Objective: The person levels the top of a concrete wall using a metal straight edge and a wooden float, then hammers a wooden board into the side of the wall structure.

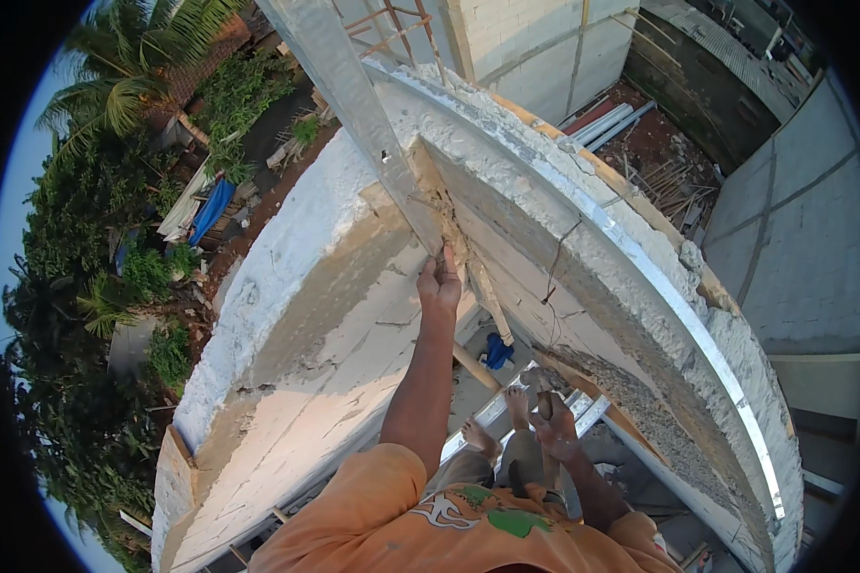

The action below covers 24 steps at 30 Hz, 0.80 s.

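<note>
My left hand (440,280) reaches up into the corner between two block walls, at the lower end of a grey metal channel (368,124). Its fingers are bent together there; what they pinch is too small to make out. Beside the fingers, rough brown wood (438,205) fills the corner, and a narrow wooden strip (490,301) slants down from it. Lower down, my right hand (556,435) is wrapped round a greyish hand tool (548,403) whose kind I cannot tell. My bare feet (483,437) stand by shiny metal bars (497,409) below.
A long shiny metal channel (678,329) lies along the concrete top of the right wall (597,263). The left wall's top (287,224) is rough concrete. Thin wire (550,277) hangs on the right wall's inner side. Blue cloth (497,351) lies below; ground far beneath shows outside.
</note>
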Tool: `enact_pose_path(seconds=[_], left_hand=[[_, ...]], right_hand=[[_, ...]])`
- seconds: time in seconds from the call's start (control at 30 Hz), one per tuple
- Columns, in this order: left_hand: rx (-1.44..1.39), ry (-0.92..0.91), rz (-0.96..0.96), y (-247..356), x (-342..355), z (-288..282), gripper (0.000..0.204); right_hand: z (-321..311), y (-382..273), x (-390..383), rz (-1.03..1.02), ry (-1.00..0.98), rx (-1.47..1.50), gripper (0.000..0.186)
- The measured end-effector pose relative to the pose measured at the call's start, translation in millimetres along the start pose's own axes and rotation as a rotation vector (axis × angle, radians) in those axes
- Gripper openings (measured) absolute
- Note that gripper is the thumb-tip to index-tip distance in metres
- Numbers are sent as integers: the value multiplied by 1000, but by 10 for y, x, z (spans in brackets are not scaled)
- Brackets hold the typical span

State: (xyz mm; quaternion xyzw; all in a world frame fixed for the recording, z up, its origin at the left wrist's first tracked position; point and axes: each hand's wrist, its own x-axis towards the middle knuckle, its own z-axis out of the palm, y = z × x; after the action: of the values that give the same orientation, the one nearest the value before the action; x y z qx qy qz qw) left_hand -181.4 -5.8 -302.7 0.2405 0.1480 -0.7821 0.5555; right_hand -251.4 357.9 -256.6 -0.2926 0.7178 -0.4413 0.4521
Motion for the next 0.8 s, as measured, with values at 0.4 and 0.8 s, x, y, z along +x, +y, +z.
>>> enact_pose_path(seconds=[0.4,0.8], left_hand=[[-125,37,30,-61,-17,23,28],[-263,64,67,-284,54,-113,19]], right_hand=[[111,89,192,-107,-34,-159,30],[16,-313,183,259,-61,16,23]])
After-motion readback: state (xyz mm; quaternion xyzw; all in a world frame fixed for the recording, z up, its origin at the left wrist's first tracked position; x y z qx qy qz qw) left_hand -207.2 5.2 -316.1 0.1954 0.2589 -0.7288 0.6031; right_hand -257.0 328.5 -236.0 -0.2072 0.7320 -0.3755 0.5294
